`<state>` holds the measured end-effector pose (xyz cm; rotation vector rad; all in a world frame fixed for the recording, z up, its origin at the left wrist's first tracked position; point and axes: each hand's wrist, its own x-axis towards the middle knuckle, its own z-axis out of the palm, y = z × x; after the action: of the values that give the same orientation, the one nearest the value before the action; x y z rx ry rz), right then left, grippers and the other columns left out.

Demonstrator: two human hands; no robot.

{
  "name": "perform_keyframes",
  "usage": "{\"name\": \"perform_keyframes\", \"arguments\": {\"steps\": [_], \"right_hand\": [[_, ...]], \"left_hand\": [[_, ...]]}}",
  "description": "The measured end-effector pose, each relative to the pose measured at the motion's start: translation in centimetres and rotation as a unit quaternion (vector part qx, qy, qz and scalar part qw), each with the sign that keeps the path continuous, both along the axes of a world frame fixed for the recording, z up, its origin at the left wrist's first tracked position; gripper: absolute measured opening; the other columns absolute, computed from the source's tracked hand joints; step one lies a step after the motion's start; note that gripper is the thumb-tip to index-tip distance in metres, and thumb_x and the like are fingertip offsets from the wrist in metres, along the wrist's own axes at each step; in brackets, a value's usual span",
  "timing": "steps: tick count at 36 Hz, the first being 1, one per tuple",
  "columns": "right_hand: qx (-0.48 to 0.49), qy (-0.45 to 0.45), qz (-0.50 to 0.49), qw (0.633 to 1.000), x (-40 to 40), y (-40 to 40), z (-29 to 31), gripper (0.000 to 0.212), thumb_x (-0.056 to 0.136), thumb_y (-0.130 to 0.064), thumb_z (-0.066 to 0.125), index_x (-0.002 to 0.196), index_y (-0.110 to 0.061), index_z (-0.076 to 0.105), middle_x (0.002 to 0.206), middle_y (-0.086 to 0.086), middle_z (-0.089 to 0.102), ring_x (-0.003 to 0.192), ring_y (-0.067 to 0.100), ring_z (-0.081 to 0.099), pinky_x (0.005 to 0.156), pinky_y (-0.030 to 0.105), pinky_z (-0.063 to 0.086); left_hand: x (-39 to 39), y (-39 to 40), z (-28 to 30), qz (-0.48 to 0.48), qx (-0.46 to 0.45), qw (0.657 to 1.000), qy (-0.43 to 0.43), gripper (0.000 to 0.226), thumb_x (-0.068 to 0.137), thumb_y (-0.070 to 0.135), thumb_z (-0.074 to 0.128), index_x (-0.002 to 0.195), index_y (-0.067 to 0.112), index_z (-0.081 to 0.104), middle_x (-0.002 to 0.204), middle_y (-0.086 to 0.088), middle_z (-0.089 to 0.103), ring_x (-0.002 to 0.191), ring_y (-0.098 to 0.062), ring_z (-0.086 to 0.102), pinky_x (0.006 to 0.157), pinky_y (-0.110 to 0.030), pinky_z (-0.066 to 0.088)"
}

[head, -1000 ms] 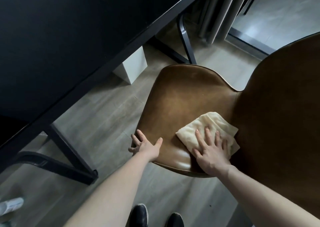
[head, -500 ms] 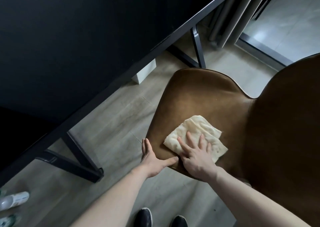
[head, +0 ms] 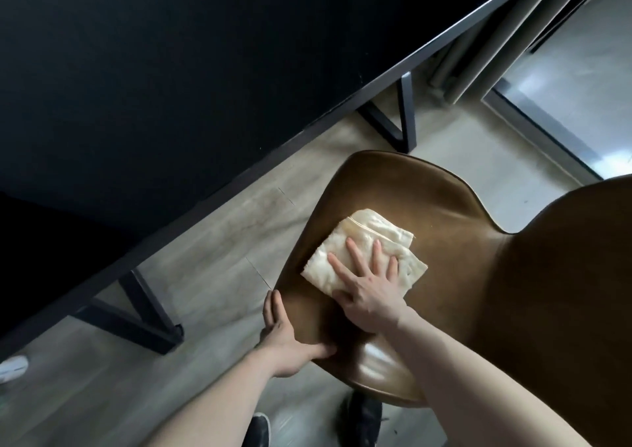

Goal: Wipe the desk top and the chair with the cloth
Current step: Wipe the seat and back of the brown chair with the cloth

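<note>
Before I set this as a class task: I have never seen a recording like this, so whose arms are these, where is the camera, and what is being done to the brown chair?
There is no machine here. A person wears one wide-angle camera on the head, looking down, so the arms are their own. The right hand lies flat, fingers straight, pressing a folded pale cloth onto the seat of the brown chair. The left hand rests on the seat's near edge, thumb on top, seemingly steadying it. Nothing else lies on the seat. To the left runs the black desk; below are the person's dark shoes on the pale floor.
</note>
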<state>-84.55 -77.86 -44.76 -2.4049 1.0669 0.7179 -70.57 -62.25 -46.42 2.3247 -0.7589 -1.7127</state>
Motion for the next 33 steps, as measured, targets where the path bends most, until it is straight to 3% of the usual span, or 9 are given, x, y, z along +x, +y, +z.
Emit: {"name": "perform_keyframes", "arguments": {"steps": [8, 14, 17, 21, 27, 33], "right_hand": [[-0.027, -0.017, 0.047, 0.998, 5.9, -9.5, -1.5, 0.074, 0.101, -0.059, 0.041, 0.162, -0.051, 0.0, 0.172, -0.001, -0.022, 0.15, 0.044, -0.034, 0.112, 0.07, -0.023], [-0.047, -0.024, 0.048, 0.997, 8.2, -11.8, -2.1, 0.071, 0.101, -0.055, 0.04, 0.164, -0.045, 0.008, 0.173, 0.003, -0.016, 0.15, 0.044, -0.035, 0.092, 0.058, -0.042], [-0.055, -0.03, 0.056, 0.996, 7.7, -11.3, -2.2, 0.069, 0.102, -0.054, 0.038, 0.164, -0.044, 0.01, 0.174, 0.003, -0.012, 0.15, 0.045, -0.032, 0.095, 0.059, -0.04], [-0.048, -0.034, 0.083, 0.995, 6.9, -9.6, -1.3, 0.067, 0.103, -0.052, 0.037, 0.164, -0.043, 0.012, 0.174, 0.002, -0.007, 0.152, 0.046, -0.029, 0.106, 0.064, -0.032], [0.005, -0.092, 0.118, 0.989, 2.7, -1.3, -1.5, 0.069, 0.097, -0.05, 0.042, 0.162, -0.047, 0.019, 0.175, -0.003, -0.002, 0.149, 0.037, -0.032, 0.116, 0.067, -0.02], [0.008, -0.072, 0.024, 0.997, -3.5, 6.2, -0.2, 0.066, 0.102, -0.054, 0.028, 0.158, -0.058, -0.007, 0.17, -0.014, -0.02, 0.151, 0.035, -0.036, 0.122, 0.061, -0.015]], "left_hand": [[0.4, -0.6, 0.0, -0.018, 0.041, 0.999, 0.007, 0.166, 0.048, 0.079, 0.081, 0.145, 0.028, -0.044, 0.154, 0.015, -0.047, 0.157, -0.018, 0.006, 0.125, -0.041, 0.022], [0.0, -0.4, 0.3, -0.031, 0.027, 0.999, -0.018, 0.154, 0.048, 0.085, 0.074, 0.121, 0.043, -0.054, 0.151, 0.022, -0.048, 0.156, -0.015, 0.006, 0.125, -0.041, 0.021], [0.1, -0.5, 0.5, -0.045, 0.036, 0.998, -0.012, 0.153, 0.049, 0.087, 0.073, 0.12, 0.041, -0.054, 0.15, 0.021, -0.05, 0.157, -0.018, 0.004, 0.125, -0.045, 0.02], [-0.2, -0.3, 0.8, -0.035, 0.031, 0.999, -0.015, 0.159, 0.051, 0.083, 0.076, 0.135, 0.034, -0.049, 0.149, 0.022, -0.049, 0.156, -0.023, 0.008, 0.123, -0.046, 0.024], [-0.3, -0.2, 0.8, 0.011, 0.016, 1.0, -0.02, 0.167, 0.048, 0.075, 0.085, 0.151, 0.028, -0.037, 0.159, 0.013, -0.04, 0.157, -0.022, 0.006, 0.124, -0.045, 0.022], [-0.6, 0.0, 1.5, 0.009, 0.018, 1.0, -0.022, 0.163, 0.052, 0.07, 0.087, 0.153, 0.028, -0.034, 0.16, 0.016, -0.038, 0.157, -0.017, 0.009, 0.124, -0.046, 0.022]]}}
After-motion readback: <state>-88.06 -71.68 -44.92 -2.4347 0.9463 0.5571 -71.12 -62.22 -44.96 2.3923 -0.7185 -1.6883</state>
